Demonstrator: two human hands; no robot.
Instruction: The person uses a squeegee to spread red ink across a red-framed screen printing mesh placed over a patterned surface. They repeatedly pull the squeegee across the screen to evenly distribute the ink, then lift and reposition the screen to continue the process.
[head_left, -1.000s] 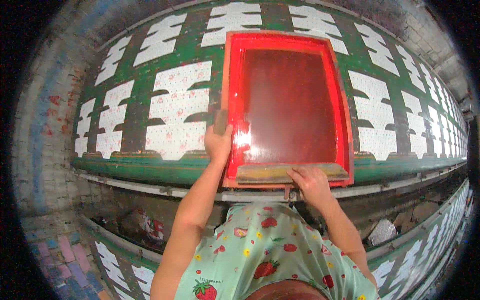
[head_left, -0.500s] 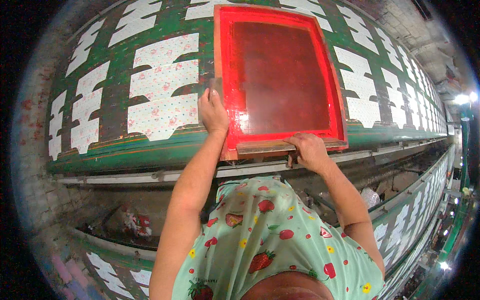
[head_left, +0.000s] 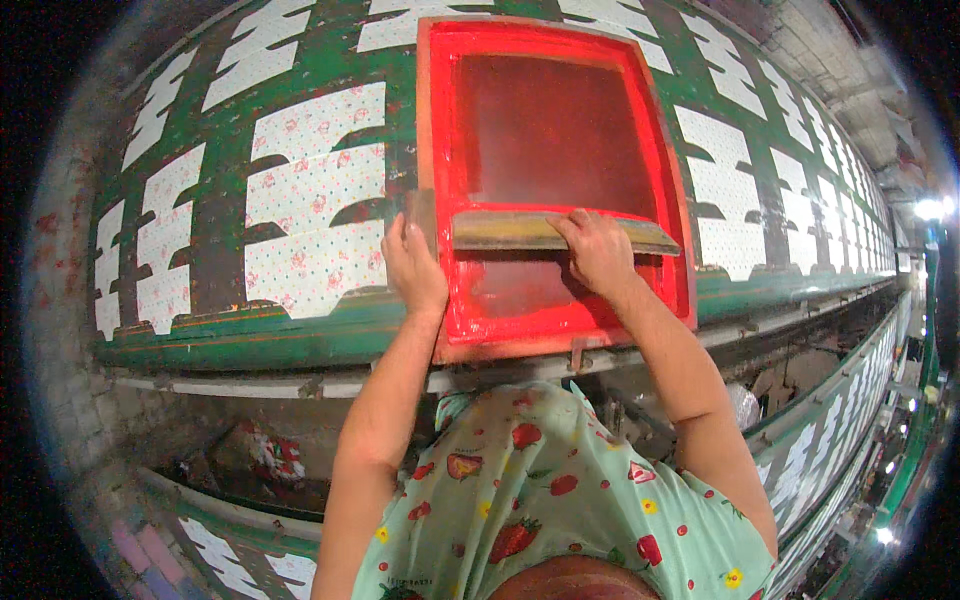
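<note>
A rectangular screen frame (head_left: pixel 545 130) coated in bright red, with a darker red mesh inside, lies on the long green printing table (head_left: pixel 330 345). My left hand (head_left: pixel 415 262) is closed on a dark handle block (head_left: pixel 421 208) at the frame's left side. My right hand (head_left: pixel 598 250) holds a long yellowish-grey squeegee (head_left: pixel 500 230), which spans the width of the screen across its lower middle. Thick red ink shows along the frame's inner edges and below the blade. Pale patterned cut pieces (head_left: pixel 310 250) lie in rows either side of the frame.
A metal rail (head_left: pixel 250 385) runs along the table's near edge, with a dark gap holding assorted items below it. Another green table (head_left: pixel 200 545) with pale pieces runs behind my body. A brick floor (head_left: pixel 80 400) is at left, lights (head_left: pixel 930 208) at far right.
My right hand has moved the squeegee away from me, from the frame's near edge to its lower middle. My left hand stays at the side handle. The view has shifted slightly.
</note>
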